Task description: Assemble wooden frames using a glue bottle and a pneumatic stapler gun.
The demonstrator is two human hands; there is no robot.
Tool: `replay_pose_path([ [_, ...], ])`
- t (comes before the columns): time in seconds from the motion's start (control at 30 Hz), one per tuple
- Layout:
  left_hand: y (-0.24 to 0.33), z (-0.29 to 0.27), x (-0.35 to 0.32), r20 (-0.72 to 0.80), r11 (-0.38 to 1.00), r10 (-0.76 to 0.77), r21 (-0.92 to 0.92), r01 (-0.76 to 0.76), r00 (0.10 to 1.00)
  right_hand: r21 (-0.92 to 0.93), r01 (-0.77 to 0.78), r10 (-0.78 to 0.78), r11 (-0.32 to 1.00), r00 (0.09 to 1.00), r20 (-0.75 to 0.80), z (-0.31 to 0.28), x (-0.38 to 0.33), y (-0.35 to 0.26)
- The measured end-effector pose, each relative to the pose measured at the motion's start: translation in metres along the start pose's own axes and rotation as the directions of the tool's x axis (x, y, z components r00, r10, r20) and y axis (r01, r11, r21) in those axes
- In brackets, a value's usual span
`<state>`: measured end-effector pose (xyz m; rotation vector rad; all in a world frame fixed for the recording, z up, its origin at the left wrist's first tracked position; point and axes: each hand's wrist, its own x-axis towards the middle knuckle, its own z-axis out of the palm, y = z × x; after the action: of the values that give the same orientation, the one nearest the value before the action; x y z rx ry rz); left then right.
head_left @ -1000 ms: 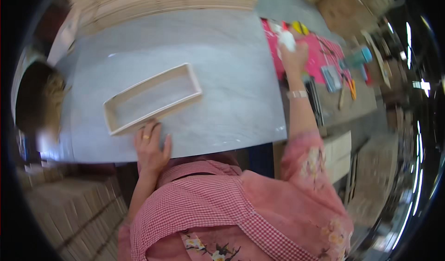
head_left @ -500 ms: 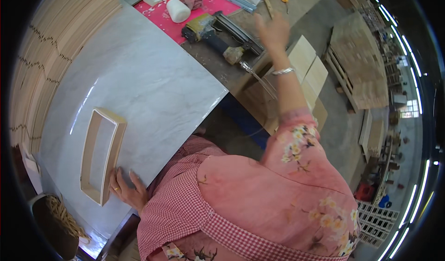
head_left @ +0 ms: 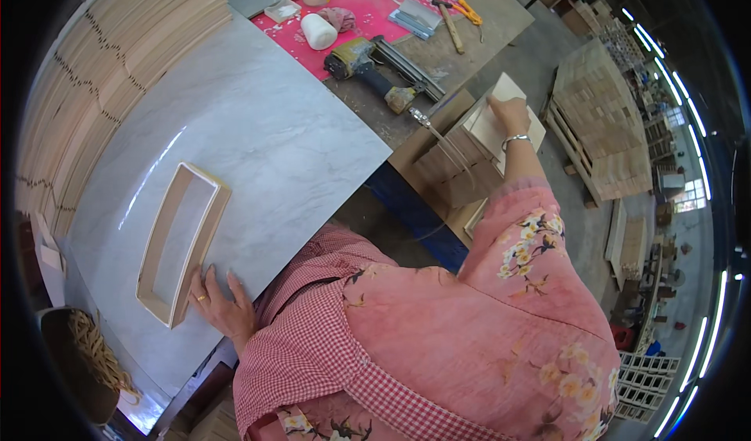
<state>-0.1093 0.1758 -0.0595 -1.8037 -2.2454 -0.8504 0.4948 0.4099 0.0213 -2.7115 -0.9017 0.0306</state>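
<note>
Head view: one rectangular wooden frame, on bench by its near edge, left hand touching its side, fingers spread; right hand on pale wooden panels beyond the near right corner, grip indeterminable.

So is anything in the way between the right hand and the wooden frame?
Maybe: in this picture, the thin hose on the nail gun crosses the straight line from the right hand to the wooden frame, near the table corner. Its height isn't clear. Over the tabletop, nothing visible blocks it.
</note>
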Motion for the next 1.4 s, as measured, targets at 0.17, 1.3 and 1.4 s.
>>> replay_pose_path([
  [0.17, -0.004, 0.000, -0.005, -0.051, 1.000, 0.014, -0.004, -0.014, 0.999, 0.272, 0.110, -0.070, 0.956, 0.986, -0.152, -0.044, -0.041, -0.054],
  [1.3, -0.079, -0.099, -0.015, -0.087, 0.716, -0.653, -0.395, 0.576, 0.752, 0.487, 0.542, -0.652, -0.685, -0.754, -0.079, 0.013, -0.415, -0.315],
  [1.4, -0.077, -0.100, -0.009, -0.030, 0.677, -0.683, -0.401, 0.617, 0.730, 0.481, 0.556, -0.655, -0.678, -0.754, -0.053, 0.017, -0.417, -0.316],
])
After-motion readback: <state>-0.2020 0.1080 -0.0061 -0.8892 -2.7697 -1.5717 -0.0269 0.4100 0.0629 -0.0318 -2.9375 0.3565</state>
